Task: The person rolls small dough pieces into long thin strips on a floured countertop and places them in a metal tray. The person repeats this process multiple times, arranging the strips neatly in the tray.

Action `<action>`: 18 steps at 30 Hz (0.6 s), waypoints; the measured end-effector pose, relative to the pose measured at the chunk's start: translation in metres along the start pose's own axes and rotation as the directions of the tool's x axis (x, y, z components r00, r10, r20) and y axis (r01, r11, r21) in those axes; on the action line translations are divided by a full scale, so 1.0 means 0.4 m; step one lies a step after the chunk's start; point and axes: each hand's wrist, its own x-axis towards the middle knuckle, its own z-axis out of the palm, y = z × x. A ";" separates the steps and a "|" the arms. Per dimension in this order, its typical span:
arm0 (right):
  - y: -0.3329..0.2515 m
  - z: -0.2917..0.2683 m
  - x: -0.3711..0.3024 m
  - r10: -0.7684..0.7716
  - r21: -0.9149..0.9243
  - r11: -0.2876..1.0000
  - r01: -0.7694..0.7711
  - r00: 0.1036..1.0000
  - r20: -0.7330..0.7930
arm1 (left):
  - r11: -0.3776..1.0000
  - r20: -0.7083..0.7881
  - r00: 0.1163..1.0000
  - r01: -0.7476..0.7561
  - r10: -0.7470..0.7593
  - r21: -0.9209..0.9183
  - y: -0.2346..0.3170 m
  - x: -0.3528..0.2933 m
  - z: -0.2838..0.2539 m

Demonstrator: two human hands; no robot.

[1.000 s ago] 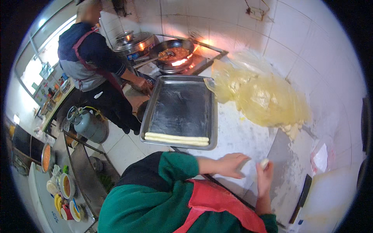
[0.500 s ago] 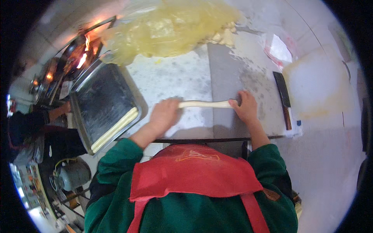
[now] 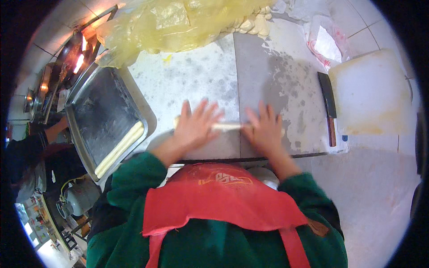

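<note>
Working at the table (image 3: 201, 67) with left hand (image 3: 193, 128) and right hand (image 3: 267, 134) spread flat, apart. Beyond them, yellow plastic (image 3: 165, 27). To their left, a tray (image 3: 105, 102), mostly bare, holding finished-looking strips (image 3: 119, 150) nearest them. Under both, a dough rope (image 3: 228, 127), apparently part-rolled. At the plastic's edge, dough pieces (image 3: 254, 24), perhaps left to shape.

Above the left hand (image 3: 196, 125) and right hand (image 3: 267, 131), bare table (image 3: 196, 76) is leaving room mid-frame; a tray (image 3: 105, 105) is blocking the left, yellow plastic (image 3: 174, 27) the top, a knife (image 3: 329, 102) and white board (image 3: 368, 91) the right.
</note>
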 end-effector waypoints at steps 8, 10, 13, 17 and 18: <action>0.145 0.101 -0.139 0.029 0.003 1.000 -0.029 0.985 -0.173 | 0.933 -0.162 0.919 0.355 -0.358 -0.049 -0.075 -0.165 0.084; 0.163 0.114 -0.206 0.038 -0.002 0.999 -0.039 0.996 -0.086 | 0.963 -0.185 0.950 0.228 -0.253 -0.143 -0.050 -0.280 0.114; 0.169 0.081 -0.152 0.036 -0.014 0.999 -0.037 0.997 -0.072 | 0.942 -0.105 0.937 0.327 -0.335 -0.080 -0.091 -0.215 0.160; 0.117 0.006 0.189 0.237 0.003 0.972 -0.237 0.971 0.039 | 0.940 -0.395 0.863 0.342 -0.315 -0.001 -0.213 0.078 0.188; 0.063 0.000 0.205 0.178 0.095 0.978 -0.187 0.980 0.093 | 0.963 -0.417 0.882 0.265 -0.219 0.055 -0.222 0.091 0.182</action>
